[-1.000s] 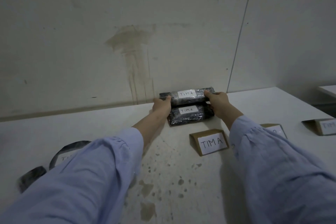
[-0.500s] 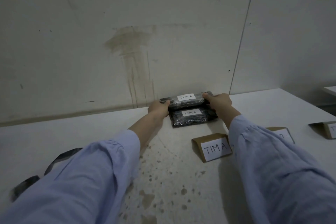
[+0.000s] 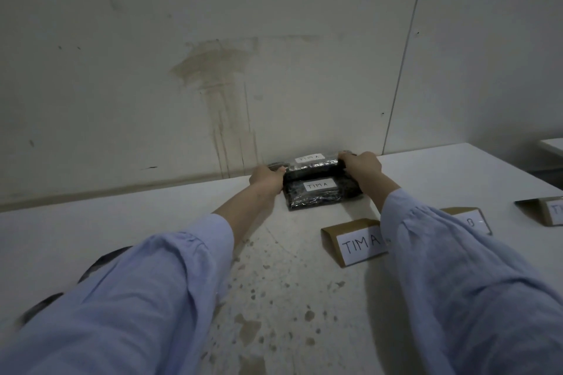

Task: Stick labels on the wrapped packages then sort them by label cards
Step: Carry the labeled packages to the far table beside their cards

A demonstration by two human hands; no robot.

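Both your arms are reaching out nearly straight toward 12 o'clock, sleeves pushed back so the forearms are showing bare. Your left hand (image 3: 268,178) is sitting knuckles-up at about 11 o'clock, fingers curling down and in toward the right. Your right hand (image 3: 362,165) is sitting at about 1 o'clock, slightly higher and further out, fingers curling in toward the left, thumb side facing in. The two hands are facing each other, well apart, each closing on one end of the same package (image 3: 310,163). Wrists are staying roughly in line with the forearms.
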